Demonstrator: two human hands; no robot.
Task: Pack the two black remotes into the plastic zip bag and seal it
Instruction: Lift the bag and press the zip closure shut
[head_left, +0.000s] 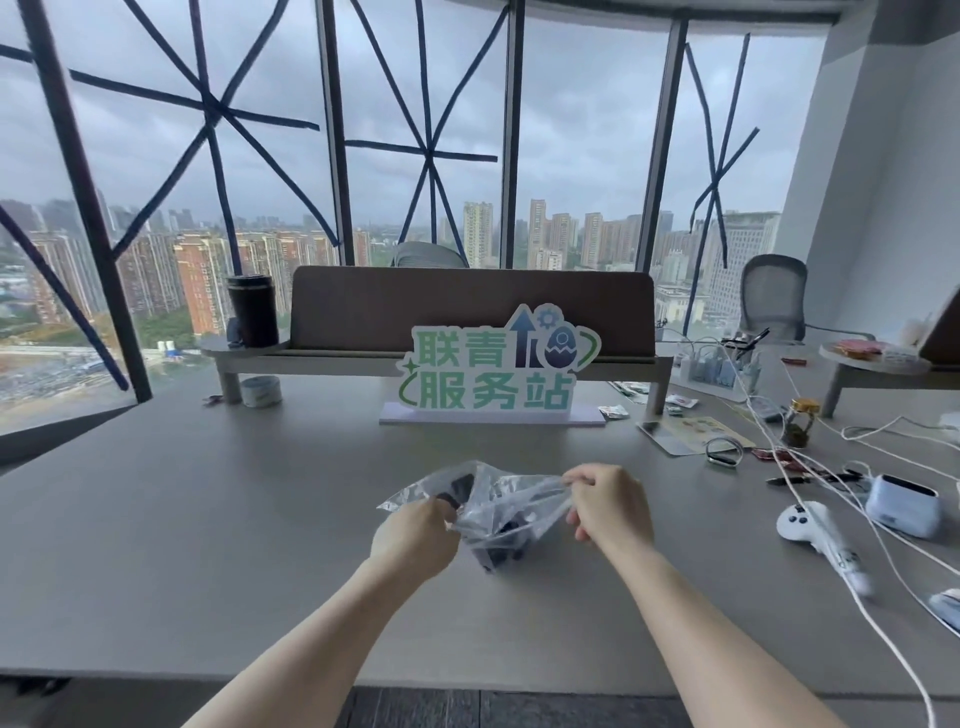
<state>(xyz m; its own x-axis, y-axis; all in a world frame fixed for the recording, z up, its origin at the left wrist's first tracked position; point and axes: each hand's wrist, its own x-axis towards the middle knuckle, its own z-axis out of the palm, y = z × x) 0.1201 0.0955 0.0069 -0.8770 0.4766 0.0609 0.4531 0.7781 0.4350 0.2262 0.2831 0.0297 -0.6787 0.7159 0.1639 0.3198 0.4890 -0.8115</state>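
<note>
at frame centre, both hands pinch the plastic zip bag (511, 506) above the grey desk (208, 519). left hand (415, 538) and right hand (610, 501) grip its top edge, which runs left to right. black remotes (498, 545) hang inside, their direction unclear.

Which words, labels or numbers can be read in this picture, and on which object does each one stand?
"联青" on the upper row of the standing sign at the back of the desk.
"服务站" on its lower row.
The white tape roll, the card and the small packets carry print too small to read.
The plastic zip bag shows no text.
</note>
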